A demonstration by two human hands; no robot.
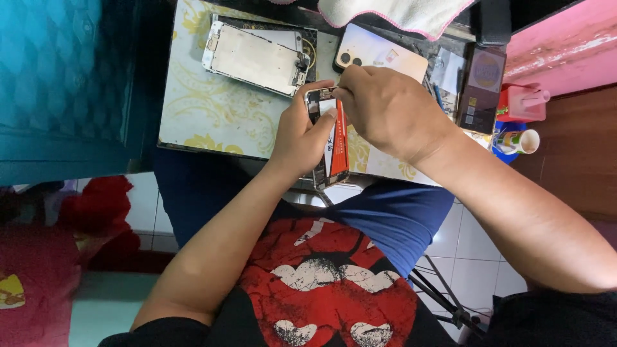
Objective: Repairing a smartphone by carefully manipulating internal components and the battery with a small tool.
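Your left hand [302, 135] wraps around an opened phone [331, 138], its orange-red battery facing up, and holds it just above the near edge of the worktop [193, 96]. Your right hand [385, 106] sits at about two o'clock from the left one, fingers pinched together over the phone's top end; whether a tool or small part sits between them, I cannot tell, since the knuckles hide it.

Outward from there, at eleven o'clock, a detached screen assembly [254, 58] lies flat on the patterned worktop. At twelve o'clock a pale phone with a dual camera [379, 51] rests just beyond your right hand, under the edge of a white towel [398, 13]. At three o'clock a dark rectangular box [482, 87] stands near a red container [517, 103] and a small cup [520, 141].

The risk, as I judge it: the phone hangs partly past the worktop edge, so a loose grip could drop it to the tiled floor [475, 257]. A slip of your pinching fingers could nick the battery or tear a fine connector.
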